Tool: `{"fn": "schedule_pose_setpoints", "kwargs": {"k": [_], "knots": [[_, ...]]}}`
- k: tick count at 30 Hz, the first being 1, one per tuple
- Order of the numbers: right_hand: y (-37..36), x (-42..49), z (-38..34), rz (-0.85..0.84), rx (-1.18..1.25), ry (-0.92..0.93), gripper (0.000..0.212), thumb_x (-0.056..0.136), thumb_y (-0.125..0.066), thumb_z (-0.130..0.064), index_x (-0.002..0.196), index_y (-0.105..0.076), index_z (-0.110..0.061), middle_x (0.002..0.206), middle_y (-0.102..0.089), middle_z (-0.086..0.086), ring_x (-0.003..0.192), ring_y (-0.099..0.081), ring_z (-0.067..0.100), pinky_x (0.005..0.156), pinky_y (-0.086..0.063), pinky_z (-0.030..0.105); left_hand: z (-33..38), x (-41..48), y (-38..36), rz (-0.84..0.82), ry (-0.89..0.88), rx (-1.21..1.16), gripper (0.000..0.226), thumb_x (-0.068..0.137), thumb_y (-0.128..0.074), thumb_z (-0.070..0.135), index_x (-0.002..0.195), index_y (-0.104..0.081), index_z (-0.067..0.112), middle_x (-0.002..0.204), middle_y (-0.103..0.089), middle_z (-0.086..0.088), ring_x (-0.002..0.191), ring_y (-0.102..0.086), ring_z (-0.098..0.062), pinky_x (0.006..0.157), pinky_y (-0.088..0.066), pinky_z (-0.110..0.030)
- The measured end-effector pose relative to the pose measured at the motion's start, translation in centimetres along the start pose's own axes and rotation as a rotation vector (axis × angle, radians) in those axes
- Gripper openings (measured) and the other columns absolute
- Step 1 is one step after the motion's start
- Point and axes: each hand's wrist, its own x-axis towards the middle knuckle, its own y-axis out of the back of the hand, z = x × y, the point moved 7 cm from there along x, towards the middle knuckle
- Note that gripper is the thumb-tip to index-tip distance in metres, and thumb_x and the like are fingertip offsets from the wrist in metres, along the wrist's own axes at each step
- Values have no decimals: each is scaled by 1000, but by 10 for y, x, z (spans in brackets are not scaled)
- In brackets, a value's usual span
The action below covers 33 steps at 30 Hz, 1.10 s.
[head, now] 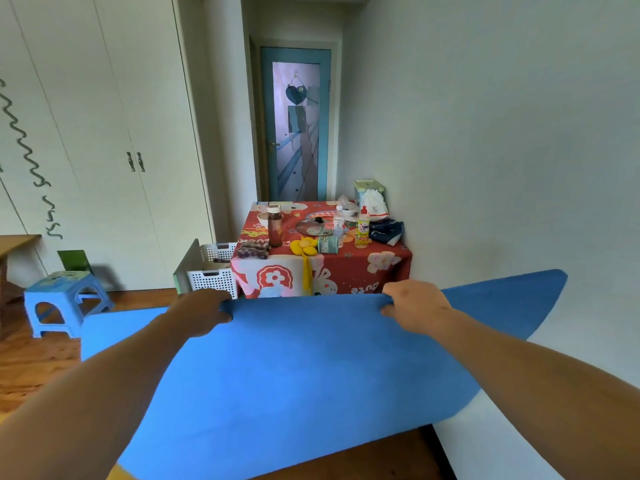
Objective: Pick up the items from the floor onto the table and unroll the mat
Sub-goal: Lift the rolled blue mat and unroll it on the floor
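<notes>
In front of the cluttered table (pixel 360 268), left hand (pixel 204 311) and right hand (pixel 414 306) both pinch the blue mat's (pixel 294 375) edge, lifted to spread flat.

Table (pixel 388 268) – bottle (pixel 275 225), pot lid (pixel 313 226), yellow plush (pixel 304 247) on top.

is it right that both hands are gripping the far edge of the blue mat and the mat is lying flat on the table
Not quite. In the head view the left hand and the right hand do each have a grip on the far edge of the blue mat, but the mat is not lying on the table. It is held up in the air in front of the table, above the wooden floor.
</notes>
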Motion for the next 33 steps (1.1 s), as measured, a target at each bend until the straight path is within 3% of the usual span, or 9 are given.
{"fn": "schedule_pose_setpoints", "kwargs": {"k": [5, 11, 15, 20, 25, 30, 33], "knots": [[-7, -23, 25, -38, 9, -68, 14, 90, -52, -36, 89, -50, -22, 102, -60, 3, 89, -55, 22, 68, -38, 30, 29, -12, -7, -10, -66, -48, 29, 89, -57, 32, 115, -60, 19, 118, -61, -5, 105, -56, -23, 72, -37, -24], [-18, -60, 50, -128, 16, -88, 16, 90, -52, -37, 91, -49, -21, 103, -58, 3, 85, -50, 19, 69, -39, 31, 63, -37, -12, 19, -54, -32, 27, 91, -53, 30, 116, -59, 21, 115, -62, -7, 102, -56, -28, 70, -38, -27], [-25, -98, 70, -171, 52, -87, 16, 88, -52, -35, 87, -47, -20, 92, -51, 0, 81, -48, 18, 67, -38, 29, 92, -65, -20, 32, -52, 30, 21, 93, -49, 30, 107, -58, 18, 111, -62, -4, 100, -57, -24, 67, -33, -25], [-41, -143, 79, -232, 91, -80, 16, 87, -53, -32, 82, -50, -18, 92, -55, 2, 82, -52, 18, 67, -41, 29, 116, -107, -32, 46, 20, 5, 20, 93, -48, 29, 105, -59, 16, 108, -62, -8, 94, -55, -27, 69, -39, -28], [-47, -189, 74, -296, 119, -56, 29, 87, -55, -33, 67, -38, -20, 86, -53, 1, 82, -54, 19, 66, -42, 29, 128, -154, -40, 10, 47, -10, 18, 94, -47, 27, 102, -57, 15, 102, -61, -8, 94, -56, -28, 73, -44, -33], [-45, -224, 54, -306, 140, -52, 23, 86, -55, -32, 70, -43, -19, 80, -50, -1, 79, -53, 18, 62, -40, 27, 122, -189, -37, 16, 30, -14, 16, 93, -47, 24, 97, -57, 13, 99, -61, -8, 91, -57, -27, 73, -46, -35], [-45, -245, 36, -324, 128, -60, 17, 86, -54, -32, 83, -51, -15, 87, -53, 1, 81, -52, 18, 66, -42, 28, 111, -212, -39, -2, 16, -5, 16, 93, -46, 24, 97, -58, 14, 100, -62, -7, 92, -57, -28, 75, -47, -36]]}}
